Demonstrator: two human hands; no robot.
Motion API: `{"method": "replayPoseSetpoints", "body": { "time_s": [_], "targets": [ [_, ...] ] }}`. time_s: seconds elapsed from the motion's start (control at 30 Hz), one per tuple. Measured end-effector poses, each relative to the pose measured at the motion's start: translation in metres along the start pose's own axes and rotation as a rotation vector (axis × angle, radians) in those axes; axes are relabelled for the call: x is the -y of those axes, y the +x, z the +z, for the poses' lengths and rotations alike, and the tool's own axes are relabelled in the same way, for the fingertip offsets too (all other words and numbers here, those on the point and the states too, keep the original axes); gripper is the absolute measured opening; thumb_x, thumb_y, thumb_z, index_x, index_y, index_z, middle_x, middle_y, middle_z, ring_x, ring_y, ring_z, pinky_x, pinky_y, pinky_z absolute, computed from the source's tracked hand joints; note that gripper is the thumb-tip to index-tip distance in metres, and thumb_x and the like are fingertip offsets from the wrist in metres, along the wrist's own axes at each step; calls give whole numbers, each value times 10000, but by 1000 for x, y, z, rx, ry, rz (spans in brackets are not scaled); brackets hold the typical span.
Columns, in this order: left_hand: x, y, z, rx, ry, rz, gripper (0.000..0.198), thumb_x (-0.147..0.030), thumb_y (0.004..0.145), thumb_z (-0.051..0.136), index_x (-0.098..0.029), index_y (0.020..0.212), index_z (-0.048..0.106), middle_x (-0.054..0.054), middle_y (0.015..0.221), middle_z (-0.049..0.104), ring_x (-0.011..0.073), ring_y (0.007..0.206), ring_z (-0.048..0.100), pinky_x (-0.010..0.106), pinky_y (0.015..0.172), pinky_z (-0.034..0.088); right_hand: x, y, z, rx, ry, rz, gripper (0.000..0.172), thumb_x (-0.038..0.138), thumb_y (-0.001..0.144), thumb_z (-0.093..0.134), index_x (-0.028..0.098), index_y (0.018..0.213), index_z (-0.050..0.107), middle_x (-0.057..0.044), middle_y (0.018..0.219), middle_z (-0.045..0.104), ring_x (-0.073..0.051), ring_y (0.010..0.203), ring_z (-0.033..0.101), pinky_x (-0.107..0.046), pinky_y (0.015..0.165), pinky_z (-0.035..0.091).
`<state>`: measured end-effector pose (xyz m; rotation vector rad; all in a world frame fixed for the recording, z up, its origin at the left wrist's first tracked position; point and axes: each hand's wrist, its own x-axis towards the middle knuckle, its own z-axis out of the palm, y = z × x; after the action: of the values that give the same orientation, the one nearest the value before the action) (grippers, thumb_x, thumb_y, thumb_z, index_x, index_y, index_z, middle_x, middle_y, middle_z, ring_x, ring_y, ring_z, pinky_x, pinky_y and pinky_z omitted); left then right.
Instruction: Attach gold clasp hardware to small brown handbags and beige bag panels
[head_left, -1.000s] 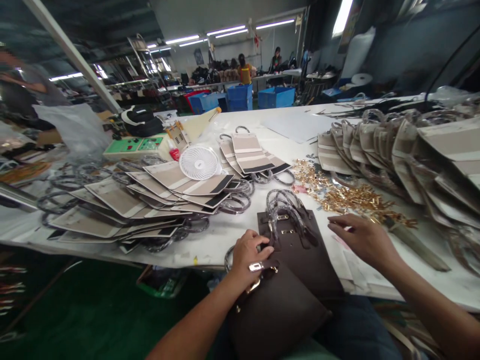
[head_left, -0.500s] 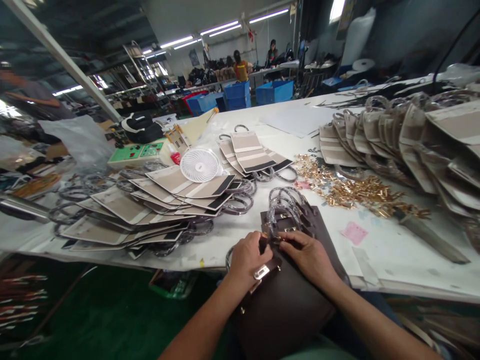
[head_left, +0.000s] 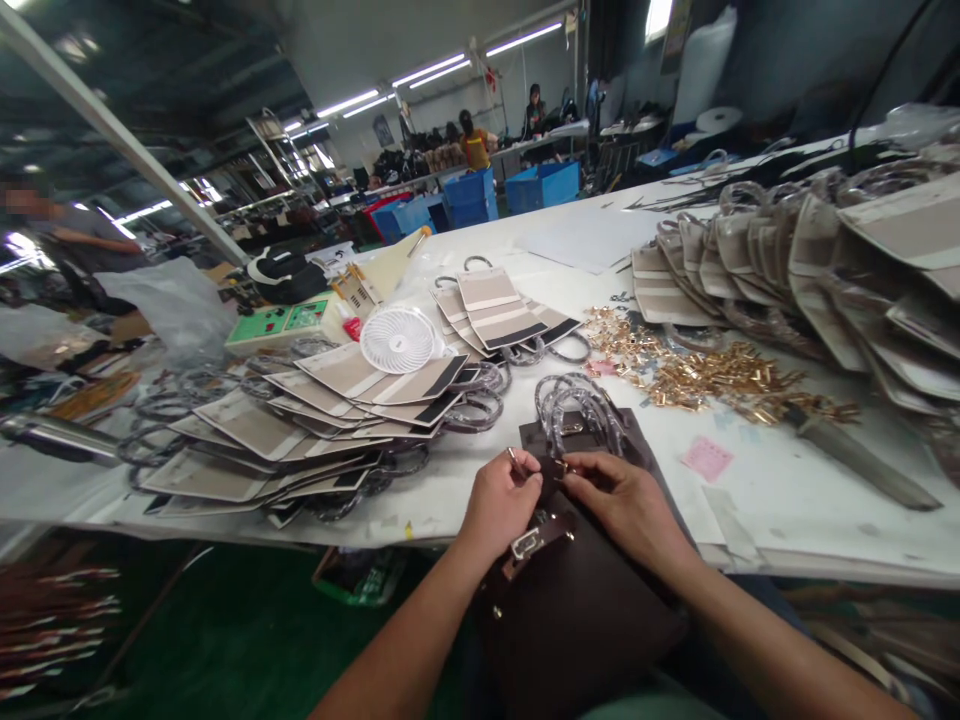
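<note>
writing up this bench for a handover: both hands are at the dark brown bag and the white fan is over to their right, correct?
The side is wrong: the left hand and right hand are both at the dark brown bag, but the white fan is over to their left, as the head view shows.

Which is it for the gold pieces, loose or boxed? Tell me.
Loose. The gold pieces lie in a spread-out heap right on the white table, with single pieces scattered at its edges.
</note>
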<state>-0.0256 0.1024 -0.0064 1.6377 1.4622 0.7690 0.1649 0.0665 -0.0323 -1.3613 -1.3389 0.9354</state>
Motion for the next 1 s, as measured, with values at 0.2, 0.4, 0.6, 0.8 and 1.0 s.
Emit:
{"method": "replayPoseSetpoints", "body": {
  "time_s": [0.2, 0.4, 0.6, 0.8, 1.0],
  "targets": [
    [-10, 1, 13, -24, -191, -27, 137, -312, 788, 690, -191, 835, 645, -38, 651, 595, 122, 590, 531, 232, 567, 401, 1, -7, -7, -64, -86, -72, 220, 355, 874, 689, 234, 1015, 807, -41, 911, 785, -228, 788, 731, -343, 761, 591],
    [-7, -2, 22, -52, -323, -52, 163, -325, 780, 727, -202, 816, 626, -46, 621, 583, 124, 564, 536, 234, 554, 408, -5, -15, -5, -94, -169, -112, 228, 341, 893, 665, 225, 1048, 787, -48, 887, 781, -234, 761, 727, -351, 739, 590],
    [-14, -10, 26, -101, -320, -73, 138, -324, 776, 724, -212, 797, 646, -56, 622, 561, 109, 572, 484, 224, 563, 370, -2, -14, -2, -100, -238, -130, 231, 351, 897, 631, 227, 1038, 766, -58, 884, 775, -246, 764, 728, -355, 739, 584],
    [-18, -14, 28, -103, -409, -92, 152, -325, 756, 739, -208, 776, 643, -67, 595, 520, 105, 558, 442, 224, 549, 348, 0, -9, -2, -23, -270, -85, 237, 353, 907, 607, 239, 1088, 708, -32, 859, 750, -237, 757, 714, -346, 718, 557],
    [-11, -15, 32, -104, -455, -89, 133, -310, 750, 728, -207, 762, 644, -56, 628, 548, 111, 583, 462, 225, 566, 352, 6, -4, -9, 109, -336, -117, 184, 302, 920, 579, 266, 1049, 705, -23, 919, 759, -231, 798, 708, -334, 726, 530]
  ]
}}
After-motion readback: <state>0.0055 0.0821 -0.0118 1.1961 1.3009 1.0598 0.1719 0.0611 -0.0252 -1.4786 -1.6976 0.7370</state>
